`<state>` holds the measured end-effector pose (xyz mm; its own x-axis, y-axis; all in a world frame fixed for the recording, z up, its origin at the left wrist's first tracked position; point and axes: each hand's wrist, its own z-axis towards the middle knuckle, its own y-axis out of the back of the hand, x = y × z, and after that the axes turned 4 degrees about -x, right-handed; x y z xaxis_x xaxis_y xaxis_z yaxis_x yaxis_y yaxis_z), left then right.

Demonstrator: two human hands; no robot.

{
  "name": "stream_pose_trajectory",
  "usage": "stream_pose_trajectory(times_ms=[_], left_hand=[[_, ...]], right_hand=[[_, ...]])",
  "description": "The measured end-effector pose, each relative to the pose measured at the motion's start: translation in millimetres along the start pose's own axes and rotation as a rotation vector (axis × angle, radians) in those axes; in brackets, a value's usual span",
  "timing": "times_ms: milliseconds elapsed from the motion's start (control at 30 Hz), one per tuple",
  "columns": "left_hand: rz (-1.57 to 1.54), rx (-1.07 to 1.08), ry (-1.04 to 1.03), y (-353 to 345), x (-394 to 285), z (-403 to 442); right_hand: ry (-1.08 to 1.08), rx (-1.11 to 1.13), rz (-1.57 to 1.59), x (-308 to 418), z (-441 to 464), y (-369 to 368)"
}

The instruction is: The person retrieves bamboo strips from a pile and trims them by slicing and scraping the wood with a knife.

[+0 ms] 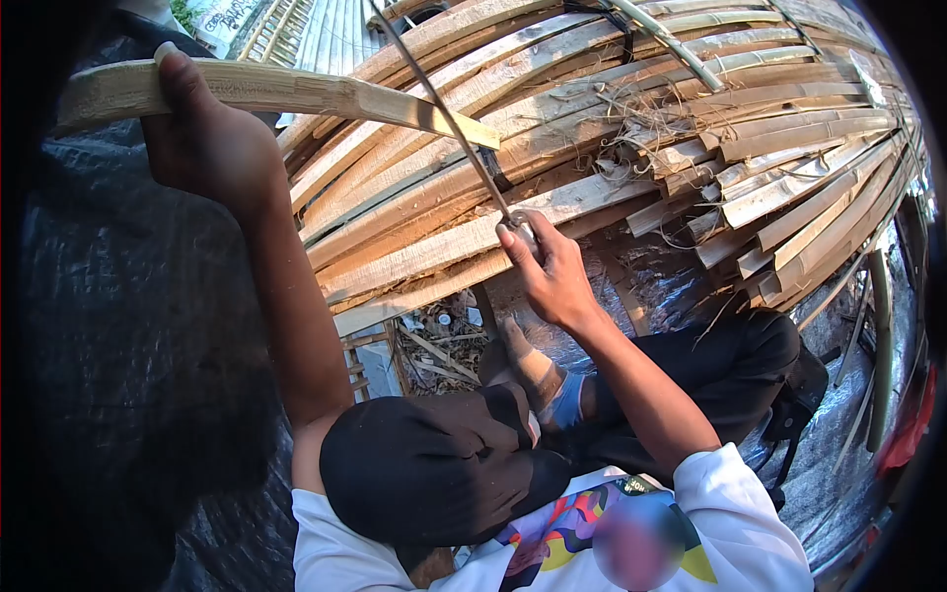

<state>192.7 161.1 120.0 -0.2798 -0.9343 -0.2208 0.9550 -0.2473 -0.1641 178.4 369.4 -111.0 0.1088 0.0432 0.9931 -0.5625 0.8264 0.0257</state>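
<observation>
My left hand (222, 148), raised at the upper left, is closed round a pale split bamboo strip (286, 87), with the thumb lying over its upper edge. The strip extends rightward to a cut end near the middle of the view. In my right hand (554, 274) is the handle of a long knife (424, 81), fingers wrapped round it. Its narrow, dark blade points up and to the left, crossing in front of the strip close to its right end. Whether blade and strip touch, I cannot tell.
A large pile of split bamboo (552, 109) fills the upper right, partly tied in bundles. Loose fibres (631, 138) hang from cut ends. Wood scraps (444, 345) lie on the ground near my foot (533, 370). A dark plastic sheet (148, 316) covers the left side.
</observation>
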Motion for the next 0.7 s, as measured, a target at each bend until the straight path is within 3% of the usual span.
stream_pose_trajectory(times_ms=[33, 167, 267, 333, 433, 533, 700], left_hand=[[0.043, 0.008, 0.007, 1, 1, 0], [0.096, 0.012, 0.031, -7, 1, 2], [0.125, 0.035, -0.096, -8, 2, 5], [0.112, 0.044, -0.026, -3, 6, 6], [0.110, 0.046, 0.024, 1, 4, 5], [0.142, 0.011, 0.039, 9, 15, 6], [0.154, 0.014, -0.009, 9, 6, -1]], right_hand=[[-0.119, -0.031, -0.059, -16, -1, 0], [-0.215, -0.002, -0.096, 27, 4, 13], [-0.106, 0.009, -0.035, 66, 6, 13], [0.176, 0.019, 0.017, 88, 6, 11], [0.312, -0.014, -0.001, 75, 6, 3], [-0.018, -0.036, -0.079, -9, 7, -4], [-0.173, 0.006, -0.220, 27, 12, 14]])
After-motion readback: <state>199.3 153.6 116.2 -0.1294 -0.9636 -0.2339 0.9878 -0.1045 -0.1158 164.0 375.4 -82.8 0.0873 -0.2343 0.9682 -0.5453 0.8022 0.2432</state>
